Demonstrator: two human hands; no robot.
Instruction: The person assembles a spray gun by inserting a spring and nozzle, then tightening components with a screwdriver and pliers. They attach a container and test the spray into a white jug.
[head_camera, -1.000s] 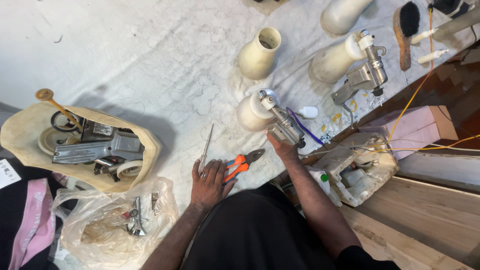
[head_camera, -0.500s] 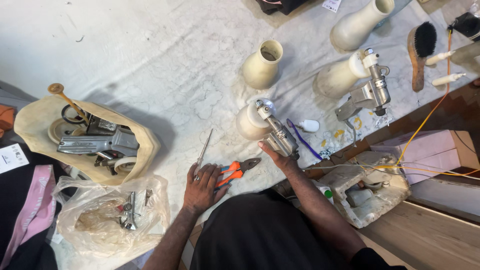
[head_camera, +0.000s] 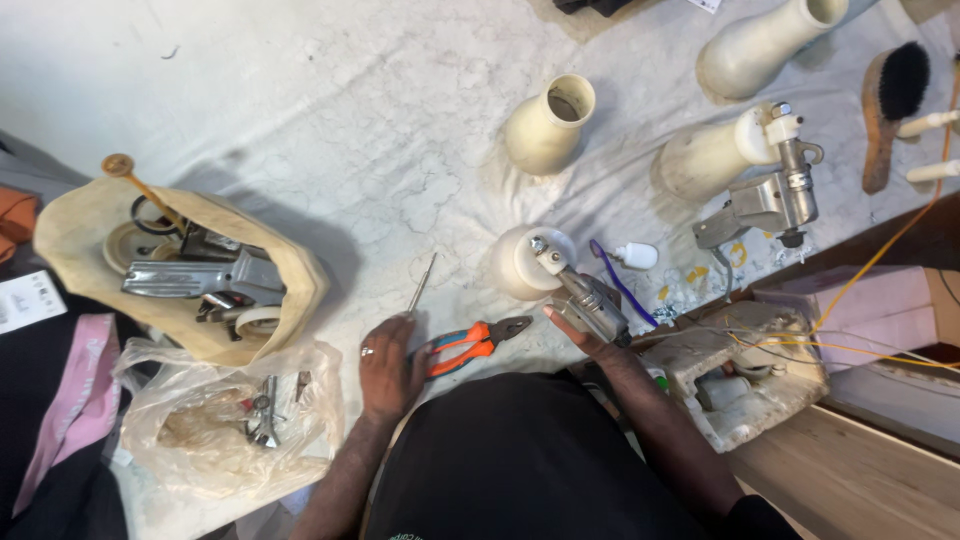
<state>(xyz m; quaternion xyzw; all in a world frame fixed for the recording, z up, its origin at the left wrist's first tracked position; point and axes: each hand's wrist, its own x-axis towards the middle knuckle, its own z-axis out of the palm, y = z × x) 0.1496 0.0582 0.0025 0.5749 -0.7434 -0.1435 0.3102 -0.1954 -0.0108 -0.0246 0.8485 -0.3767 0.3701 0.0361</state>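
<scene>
Orange pliers (head_camera: 470, 348) under left hand (head_camera: 392, 368)

Pliers (head_camera: 475, 346) between left hand (head_camera: 390, 368) and metal tool (head_camera: 585, 300)

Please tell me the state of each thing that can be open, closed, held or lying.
Pliers: lying, jaws slightly open, left hand on handles.
Metal fitting: held by right hand.
Screwdriver: lying flat.
Plastic bag: open.
Brush: lying flat.
</scene>
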